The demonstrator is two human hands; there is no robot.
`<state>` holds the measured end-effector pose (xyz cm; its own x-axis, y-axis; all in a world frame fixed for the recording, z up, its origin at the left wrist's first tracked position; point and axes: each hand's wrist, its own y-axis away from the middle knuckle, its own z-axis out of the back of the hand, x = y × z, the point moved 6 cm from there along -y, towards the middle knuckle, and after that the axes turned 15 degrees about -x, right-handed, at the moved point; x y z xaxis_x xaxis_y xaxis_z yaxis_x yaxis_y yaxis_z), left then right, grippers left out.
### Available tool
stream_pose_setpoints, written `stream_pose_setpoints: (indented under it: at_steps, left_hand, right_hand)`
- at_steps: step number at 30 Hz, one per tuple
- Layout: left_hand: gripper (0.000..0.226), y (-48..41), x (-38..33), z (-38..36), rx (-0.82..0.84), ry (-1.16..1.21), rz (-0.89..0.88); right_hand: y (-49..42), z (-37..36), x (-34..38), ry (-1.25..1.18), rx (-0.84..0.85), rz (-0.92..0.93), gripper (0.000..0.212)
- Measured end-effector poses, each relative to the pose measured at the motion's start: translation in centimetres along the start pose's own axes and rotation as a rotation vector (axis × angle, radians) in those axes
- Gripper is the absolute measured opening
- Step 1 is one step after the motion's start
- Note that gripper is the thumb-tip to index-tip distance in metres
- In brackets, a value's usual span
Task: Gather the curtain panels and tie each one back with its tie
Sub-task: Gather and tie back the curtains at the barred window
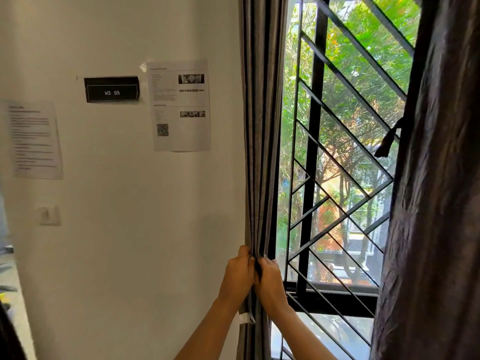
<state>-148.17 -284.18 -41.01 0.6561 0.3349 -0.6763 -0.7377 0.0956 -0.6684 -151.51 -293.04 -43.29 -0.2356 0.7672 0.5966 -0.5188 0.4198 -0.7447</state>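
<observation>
- On the far left of the white wall (124, 242) I see a taped text sheet (35, 140), with a pale wall switch (48, 215) below it.
- Further right hangs a black sign (111, 89) reading "WS 05", and beside it a second printed sheet (180, 105) with small photos and a QR code.
- The left curtain panel (259, 113) – grey, bunched into tight vertical folds – hangs along the left edge of the window.
- My left grip (239, 274) holds the wall side of that bundle low down, fingers curled into the folds.
- My right grip (270, 281) sits just beside it, touching it, fingers wrapped round the window side of the same folds.
- A small white tag (244, 318) shows on the panel below the left wrist.
- The black window grille (315, 131) crosses the glass in diagonals, with green trees outside.
- A dark tie (388, 141) dangles loose from the inner edge of the right curtain panel (441, 190) – that panel hangs ungathered down the right side.
</observation>
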Motion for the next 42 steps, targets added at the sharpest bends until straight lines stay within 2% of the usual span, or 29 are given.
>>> stream_pose_setpoints:
  at_steps: [3,7,10,18,25,31,35,40,42]
  left_hand:
    - [0.01,0.0,0.0,-0.1,0.027,-0.003,0.008]
    - [0.018,0.0,0.7,0.0,0.049,0.032,0.14]
    - [0.019,0.0,0.7,0.2,0.045,0.042,0.163]
    - [0.014,0.1,0.3,1.2,0.016,-0.06,-0.035]
    - [0.009,-0.1,0.1,0.9,0.06,-0.021,-0.041]
    - [0.006,-0.2,0.6,0.8,-0.018,-0.017,0.008]
    - [0.007,0.0,0.4,0.8,-0.048,0.007,0.031]
    - [0.005,0.1,0.1,0.4,-0.053,-0.102,-0.015]
    - [0.006,0.2,0.1,0.3,-0.053,-0.122,-0.018]
  right_hand:
    - [-0.1,0.2,0.2,-0.032,0.007,0.01,0.024]
    - [-0.3,0.1,0.7,-0.039,0.066,0.044,0.033]
    - [-0.4,0.1,0.7,-0.04,0.109,0.057,0.036]
    - [-0.3,-0.1,1.3,-0.134,0.135,0.056,0.032]
    - [-0.3,-0.4,0.9,-0.054,0.138,0.073,0.028]
    - [-0.8,0.2,0.3,-0.121,0.19,0.069,0.024]
    - [-1.1,0.5,-0.8,-0.089,0.166,0.024,0.023]
    - [-0.1,-0.6,-1.3,0.026,0.115,0.009,0.029]
    - [0.1,-0.7,-1.1,0.07,0.064,0.005,0.024]
